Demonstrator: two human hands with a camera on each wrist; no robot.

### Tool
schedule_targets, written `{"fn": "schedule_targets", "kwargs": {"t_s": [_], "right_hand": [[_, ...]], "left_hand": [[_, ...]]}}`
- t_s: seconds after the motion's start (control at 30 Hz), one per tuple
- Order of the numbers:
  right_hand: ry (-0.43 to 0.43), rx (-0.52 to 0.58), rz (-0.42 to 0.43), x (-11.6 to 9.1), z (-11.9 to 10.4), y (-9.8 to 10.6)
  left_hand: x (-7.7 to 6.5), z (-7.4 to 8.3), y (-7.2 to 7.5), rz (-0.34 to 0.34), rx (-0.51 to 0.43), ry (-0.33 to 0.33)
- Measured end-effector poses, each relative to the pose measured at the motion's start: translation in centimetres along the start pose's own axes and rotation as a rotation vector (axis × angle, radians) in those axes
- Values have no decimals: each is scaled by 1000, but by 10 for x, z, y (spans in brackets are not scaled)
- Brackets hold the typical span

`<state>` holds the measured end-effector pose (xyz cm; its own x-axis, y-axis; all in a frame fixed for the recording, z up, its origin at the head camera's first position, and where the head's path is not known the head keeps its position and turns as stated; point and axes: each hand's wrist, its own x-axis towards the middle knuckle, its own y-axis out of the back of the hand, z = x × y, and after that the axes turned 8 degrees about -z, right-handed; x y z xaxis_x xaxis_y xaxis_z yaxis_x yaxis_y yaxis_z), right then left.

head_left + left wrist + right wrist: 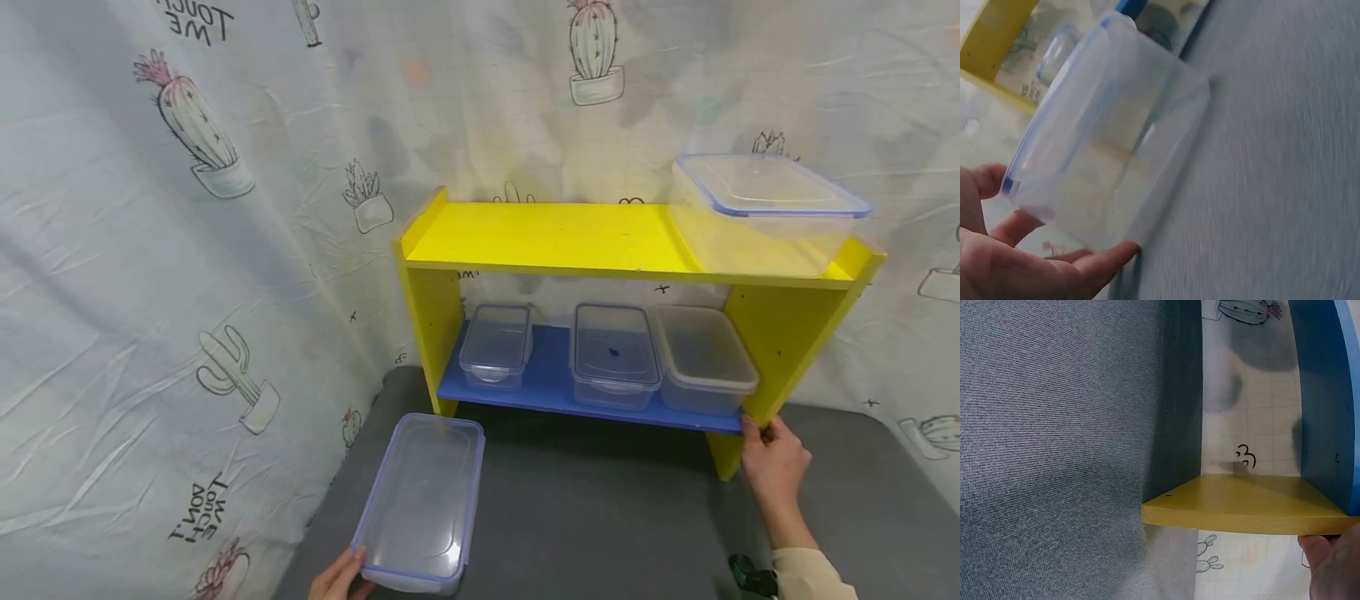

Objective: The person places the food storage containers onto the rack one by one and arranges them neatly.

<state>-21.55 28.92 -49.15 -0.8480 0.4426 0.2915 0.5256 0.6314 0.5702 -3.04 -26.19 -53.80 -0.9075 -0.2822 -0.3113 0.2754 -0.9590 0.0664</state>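
Note:
A clear plastic food container (427,500) with a blue-rimmed lid is at the front left of the grey table. My left hand (339,577) holds it by its near left corner. In the left wrist view, the thumb of my left hand (1029,256) is at the lid's rim and the fingers reach under the container (1116,144). At the right, my right hand (777,467) grips the lower edge of the side panel of a yellow shelf unit (540,237). The right wrist view shows part of my right hand (1335,569) against the yellow panel (1254,524).
On the blue lower board (550,367) stand a small container (497,342), a larger one (615,354) and a white-lidded one (707,358). A big container (772,208) sits on top at the right. A dark green object (752,577) is near the right sleeve. Cactus-print cloth (300,250) hangs behind.

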Motion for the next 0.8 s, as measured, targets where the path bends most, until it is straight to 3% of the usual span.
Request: {"fn": "schedule_targets", "kwargs": {"t_s": [0.2,0.47,0.67,0.8], "right_hand": [[-36,-4,-8,-3,1,-3],[-37,-5,12,-2,1,-2],[-40,-9,5,-1,1,0],[-37,-15,8,1,1,1]], "left_hand": [[-7,9,-10,1,-101,5],[-8,3,-13,-47,-187,71],[-12,1,-20,-17,-229,62],[-18,6,-24,-33,-263,31]]}}
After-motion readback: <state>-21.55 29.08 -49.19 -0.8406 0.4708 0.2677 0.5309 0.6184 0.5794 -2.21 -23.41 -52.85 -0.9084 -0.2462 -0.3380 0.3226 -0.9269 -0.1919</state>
